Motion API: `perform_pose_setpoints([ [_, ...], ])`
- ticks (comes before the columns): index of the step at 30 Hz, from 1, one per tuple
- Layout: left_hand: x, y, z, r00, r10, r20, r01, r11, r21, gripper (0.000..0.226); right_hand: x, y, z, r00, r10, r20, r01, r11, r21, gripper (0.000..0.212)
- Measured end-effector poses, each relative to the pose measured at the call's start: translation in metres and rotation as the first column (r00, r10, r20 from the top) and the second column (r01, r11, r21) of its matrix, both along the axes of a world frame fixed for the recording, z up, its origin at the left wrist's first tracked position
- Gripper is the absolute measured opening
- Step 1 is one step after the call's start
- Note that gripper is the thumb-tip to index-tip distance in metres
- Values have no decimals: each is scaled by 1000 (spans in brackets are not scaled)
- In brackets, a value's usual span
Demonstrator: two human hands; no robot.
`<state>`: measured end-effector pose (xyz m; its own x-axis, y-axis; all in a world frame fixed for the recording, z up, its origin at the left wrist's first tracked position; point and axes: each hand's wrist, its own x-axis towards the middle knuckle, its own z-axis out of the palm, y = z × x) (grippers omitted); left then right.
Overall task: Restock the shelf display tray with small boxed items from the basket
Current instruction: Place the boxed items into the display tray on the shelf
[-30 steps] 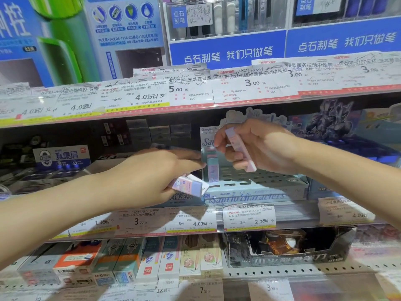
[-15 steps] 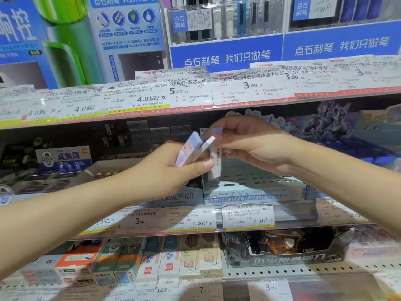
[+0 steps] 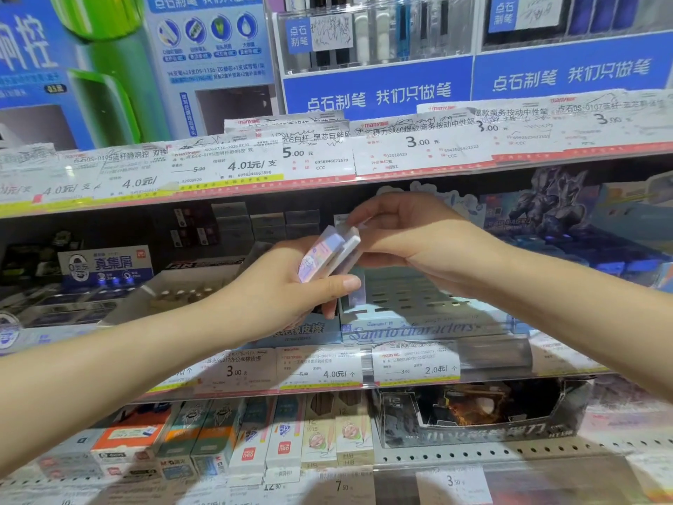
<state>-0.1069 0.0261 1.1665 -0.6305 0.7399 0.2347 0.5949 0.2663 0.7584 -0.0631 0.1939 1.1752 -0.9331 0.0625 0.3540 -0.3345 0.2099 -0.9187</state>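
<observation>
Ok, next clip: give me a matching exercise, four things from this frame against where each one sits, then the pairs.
Things:
1. small boxes
2. display tray
3. 2.0 price tag
4. blue pen banner

Places:
A. above the top shelf edge
B. on the middle shelf, behind both hands
C. on the shelf edge below the tray
D. in the left hand, right hand touching them

Pairs: 1-D, 2-B, 3-C, 4-A

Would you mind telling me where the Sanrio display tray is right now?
The Sanrio display tray sits mid-frame on the middle shelf, just behind the left hand and under the right hand, above the 2.0 price tag.
</observation>
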Motion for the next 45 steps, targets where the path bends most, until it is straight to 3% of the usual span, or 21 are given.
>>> perform_pose_setpoints([
  [2,2,0,2,999,-9,-48,9,1000,6,34,0,3,3,994,-87,-64,88,996,24,20],
  [6,-4,-5,5,915,-5,-404,-24,997,-67,38,2,9,8,969,-196,-148,222,957,187,29],
  [10,-17,-11,2,843,3,-538,-81,989,-121,36,8,9,10,957,-207,-203,273,878,394,25],
  [12,-21,-13,2,777,-91,-622,-33,982,-184,34,10,10,9,962,-177,-209,253,864,435,25],
  [15,-22,-18,4,702,-262,-663,2,931,-366,22,9,11,5,968,-119,-222,217,841,495,25],
  [17,-26,-20,1,589,-323,-741,-52,899,-434,46,8,10,2,967,-106,-233,217,821,528,24],
  [19,-29,-22,-1,485,-351,-801,-74,896,-437,53,7,10,0,966,-101,-238,219,808,547,24],
  [23,-27,-24,1,426,-434,-794,-66,860,-505,49,6,9,-2,966,-72,-247,204,798,567,26],
  [27,-25,-24,0,341,-494,-800,-145,813,-564,63,4,7,-3,967,-50,-250,191,792,580,24],
  [30,-22,-21,-2,411,-469,-782,-134,817,-561,65,4,7,-4,963,-51,-263,202,782,590,14],
  [35,-20,-18,-2,468,-450,-761,-177,795,-580,63,3,9,-10,950,-3,-313,237,662,712,9],
  [38,-20,-17,-2,530,-450,-719,-186,765,-616,62,1,10,-17,947,33,-319,214,677,704,17],
  [42,-20,-14,-1,562,-458,-689,-163,755,-635,61,1,12,-14,977,26,-211,125,733,669,25],
  [45,-23,-20,-3,542,-427,-724,-63,839,-541,51,2,12,-7,981,35,-190,104,733,672,32],
])
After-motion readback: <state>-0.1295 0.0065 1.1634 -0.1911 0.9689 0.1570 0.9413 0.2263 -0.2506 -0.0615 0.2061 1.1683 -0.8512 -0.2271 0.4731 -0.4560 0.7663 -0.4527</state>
